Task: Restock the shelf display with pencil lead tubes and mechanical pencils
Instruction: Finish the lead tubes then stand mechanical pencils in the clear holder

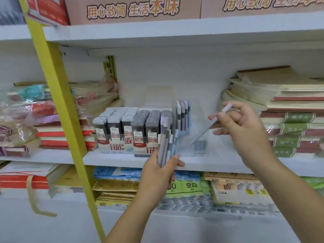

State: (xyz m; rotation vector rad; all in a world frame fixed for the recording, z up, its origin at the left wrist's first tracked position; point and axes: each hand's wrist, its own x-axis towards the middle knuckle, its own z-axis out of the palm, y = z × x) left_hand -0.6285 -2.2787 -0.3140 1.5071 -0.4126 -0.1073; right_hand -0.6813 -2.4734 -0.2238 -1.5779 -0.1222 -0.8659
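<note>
Lower centre, left hand (157,174) grips a bundle of pencils (165,142); right hand (245,127) pinches one pencil (205,131) over the clear box (184,145), beside the lead tubes (129,125). A loosening grip could spill the bundle.

The clear plastic pencil rack (183,118) stands mid-way along the white metal shelf board (219,163). At its 9 o'clock, just beside it, sit two trays of grey-capped pencil lead tubes (129,127). Farther at 9, a stack of plastic-wrapped red books (50,132) lies partly behind the yellow metal upright (57,95). At 3, well apart, lies a stack of brown and green paper notebooks (289,120). At 12, on the board above, stand tan cardboard cartons (133,9). At 6, on the board below, lie flat paper packs (185,186). In front at 7, the left hand (157,174) holds a bundle of pastel mechanical pencils (166,142). At 4, the right hand (245,123) holds one grey mechanical pencil (210,125).
</note>
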